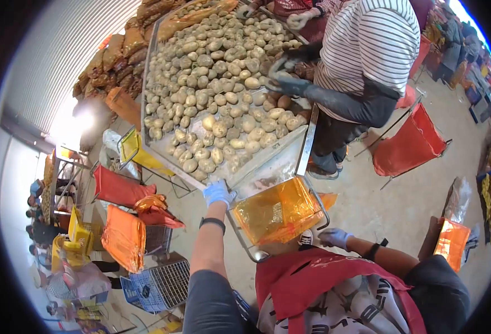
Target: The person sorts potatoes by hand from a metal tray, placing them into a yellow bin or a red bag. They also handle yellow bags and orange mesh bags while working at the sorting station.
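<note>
My left hand (219, 193), in a blue glove, lies on the near corner of the metal sorting table (307, 146), fingers stretched out and holding nothing. Just right of it, an orange mesh bag (279, 209) hangs open on a metal frame below the table's chute. My right hand (335, 239), also gloved, is low beside the right end of that frame, apart from the bag, its fingers loosely extended with nothing visible in them. Many potatoes (219, 129) cover the table, thickest toward the far side.
A co-worker in a striped shirt (362, 50) stands at the table's right side, dark-gloved hands over the potatoes. Red bags (410, 142) hang on stands. At left are a yellow crate (142, 153), an orange bag (124, 238) and a blue crate (156, 286). Filled sacks (114, 55) are stacked behind.
</note>
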Demonstrator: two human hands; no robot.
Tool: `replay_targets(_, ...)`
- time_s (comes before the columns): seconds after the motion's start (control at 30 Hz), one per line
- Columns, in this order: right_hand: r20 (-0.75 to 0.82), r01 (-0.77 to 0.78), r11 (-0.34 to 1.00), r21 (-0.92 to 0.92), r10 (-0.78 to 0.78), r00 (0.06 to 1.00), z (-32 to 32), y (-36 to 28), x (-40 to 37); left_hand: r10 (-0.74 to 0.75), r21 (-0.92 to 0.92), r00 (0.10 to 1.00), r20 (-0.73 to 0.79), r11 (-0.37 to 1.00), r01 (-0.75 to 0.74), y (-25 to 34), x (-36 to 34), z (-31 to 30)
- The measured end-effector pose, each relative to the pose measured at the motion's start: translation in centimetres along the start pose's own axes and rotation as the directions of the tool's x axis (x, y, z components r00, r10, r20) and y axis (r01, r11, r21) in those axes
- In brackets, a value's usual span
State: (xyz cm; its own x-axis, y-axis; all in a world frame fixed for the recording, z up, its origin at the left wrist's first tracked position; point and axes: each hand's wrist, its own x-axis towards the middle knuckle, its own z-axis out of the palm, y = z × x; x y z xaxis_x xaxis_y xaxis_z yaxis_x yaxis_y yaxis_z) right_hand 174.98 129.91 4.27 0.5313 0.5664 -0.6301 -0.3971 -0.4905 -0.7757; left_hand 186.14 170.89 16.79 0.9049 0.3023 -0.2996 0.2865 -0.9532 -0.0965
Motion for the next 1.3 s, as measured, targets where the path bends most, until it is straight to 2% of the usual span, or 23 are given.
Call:
replay_targets(0.03,0.000,0.021,0.998,-0.065,-0.021,1.000,0.1,-0.9,-0.7,0.018,0.008,0.998,0.063,1.000,-0.019,-0.3,2.0,1.5)
replay_targets(0.07,-0.050,-0.146,0.989,0.006,0.146,0.988,0.0,-1.8,-1.3,0.043,0.018,0.991,0.126,0.999,-0.046,-0.5,3.9,3.1)
replay_targets(0.1,-0.118,-0.110,0.988,0.110,0.123,0.985,0.1,-1.9,-1.5,0.116,0.028,0.992,0.046,0.993,-0.118,-0.8,5.1,4.9)
replay_targets(0.17,-0.265,-0.008,0.956,0.294,0.090,0.960,0.4,-2.1,-1.8,0.233,0.027,0.969,0.078,0.972,-0.235,0.0,4.3,3.6)
replay_targets(0.27,-0.475,0.247,0.968,0.041,-0.199,0.857,2.4,-9.6,0.1,0.384,-0.100,0.909,0.160,0.923,-0.372,1.8,3.4,0.0)
replay_targets(0.3,-0.519,0.260,0.961,-0.096,-0.271,0.811,3.1,-11.9,1.8,0.419,-0.186,0.890,0.177,0.903,-0.388,2.5,3.7,-0.2)
replay_targets(0.33,-0.550,0.260,0.938,-0.231,-0.346,0.760,3.8,-14.6,3.9,0.473,-0.170,0.877,0.086,0.874,-0.455,2.8,4.4,0.9)
replay_targets(0.37,-0.617,0.274,0.894,-0.354,-0.443,0.650,4.2,-17.7,6.0,0.526,-0.150,0.850,-0.003,0.840,-0.521,3.0,5.0,2.3)
replay_targets(0.4,-0.657,0.260,0.840,-0.476,-0.536,0.530,4.6,-20.6,8.3,0.537,-0.308,0.843,-0.038,0.796,-0.521,3.4,5.5,3.2)
replay_targets(0.43,-0.727,0.247,0.888,-0.388,-0.460,0.510,5.0,-22.8,10.8,0.538,-0.462,0.840,-0.076,0.727,-0.508,4.2,6.2,3.9)
replay_targets(0.47,-0.787,0.237,0.924,-0.299,-0.379,0.486,5.3,-24.6,13.4,0.541,-0.446,0.841,-0.006,0.752,-0.486,6.1,7.8,4.9)
replay_targets(0.5,-0.827,0.108,0.945,-0.308,-0.322,0.460,5.2,-24.4,16.8,0.539,-0.433,0.839,0.066,0.774,-0.463,7.5,8.9,6.4)
replay_targets(0.57,-0.858,-0.144,0.914,-0.379,-0.290,0.423,4.6,-26.5,19.6,0.601,-0.456,0.799,0.033,0.720,-0.523,6.6,8.7,6.0)
replay_targets(0.63,-0.843,-0.375,0.788,-0.489,-0.316,0.435,4.8,-25.6,21.5,0.715,-0.498,0.691,-0.106,0.564,-0.659,2.8,5.9,3.2)
replay_targets(0.7,-0.838,-0.474,0.709,-0.523,-0.326,0.437,5.3,-25.3,22.5,0.825,-0.227,0.469,-0.315,0.414,-0.881,-4.0,5.8,2.0)
replay_targets(0.73,-0.836,-0.518,0.667,-0.536,-0.332,0.437,5.2,-25.1,22.9,0.809,-0.124,0.434,-0.396,0.421,-0.898,-7.1,7.0,3.3)
replay_targets(0.77,-0.838,-0.528,0.656,-0.539,-0.355,0.414,4.3,-24.5,23.8,0.747,-0.214,0.532,-0.398,0.489,-0.846,-9.7,9.1,5.9)
replay_targets(0.87,-0.861,-0.556,0.659,-0.507,-0.365,0.353,1.1,-25.2,25.4,0.745,-0.060,0.483,-0.460,0.516,-0.854,-15.1,11.7,4.8)
replay_targets(0.93,-0.876,-0.659,0.577,-0.483,-0.312,0.369,1.2,-27.8,24.5,0.716,-0.070,0.525,-0.461,0.560,-0.825,-14.9,11.0,3.9)
replay_targets(0.97,-0.835,-0.631,0.571,-0.525,-0.488,0.254,1.5,-27.4,24.7,0.707,-0.081,0.541,-0.455,0.572,-0.816,-14.5,10.5,3.9)
replay_targets(1.07,-0.637,-0.353,0.531,-0.770,-0.612,0.468,5.6,-30.6,22.4,0.680,-0.071,0.464,-0.568,0.521,-0.850,-14.4,10.7,4.0)
replay_targets(1.17,-0.552,-0.122,0.607,-0.785,-0.596,0.583,7.7,-28.6,25.2,0.704,-0.099,0.486,-0.518,0.515,-0.851,-14.3,10.9,4.1)
replay_targets(1.3,-0.663,-0.305,0.732,-0.610,-0.259,0.703,7.1,-32.8,24.4,0.727,-0.079,0.515,-0.455,0.543,-0.836,-14.6,10.6,3.4)
